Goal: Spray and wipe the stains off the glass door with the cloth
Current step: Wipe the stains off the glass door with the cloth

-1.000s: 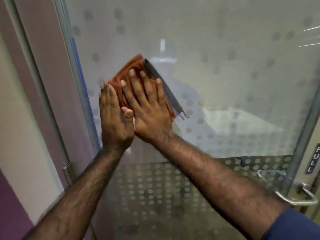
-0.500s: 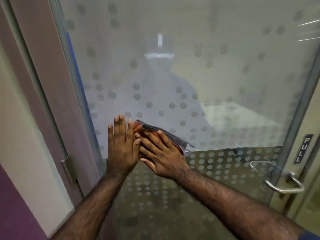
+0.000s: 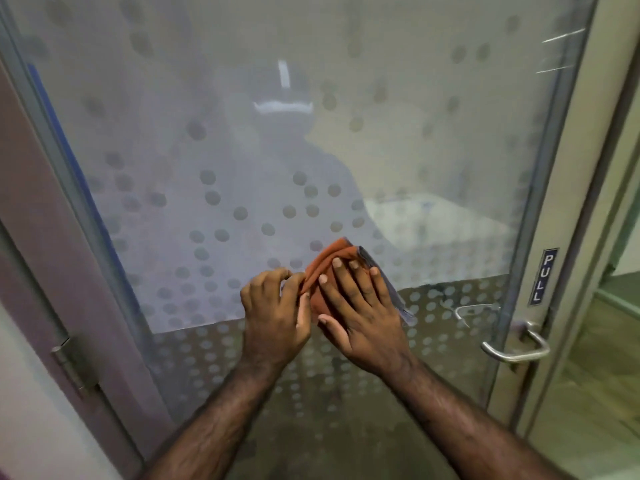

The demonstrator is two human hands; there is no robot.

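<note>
The frosted glass door (image 3: pixel 398 98) with a grey dot pattern fills the view. An orange cloth (image 3: pixel 332 265) with a grey edge is pressed flat against the glass near the door's middle height. My right hand (image 3: pixel 360 313) lies spread over the cloth, fingers pointing up. My left hand (image 3: pixel 273 310) sits right beside it, fingers curled and pinching the cloth's left edge. No spray bottle is in view.
A metal lever handle (image 3: pixel 516 348) and a blue PULL label (image 3: pixel 543 275) are on the right frame. A hinge (image 3: pixel 72 365) sits on the left frame. A dim reflection of a person shows in the glass.
Both hands and the cloth have slid down the glass and then to the right. My left hand went from flat on the glass to curled on the cloth's edge.
</note>
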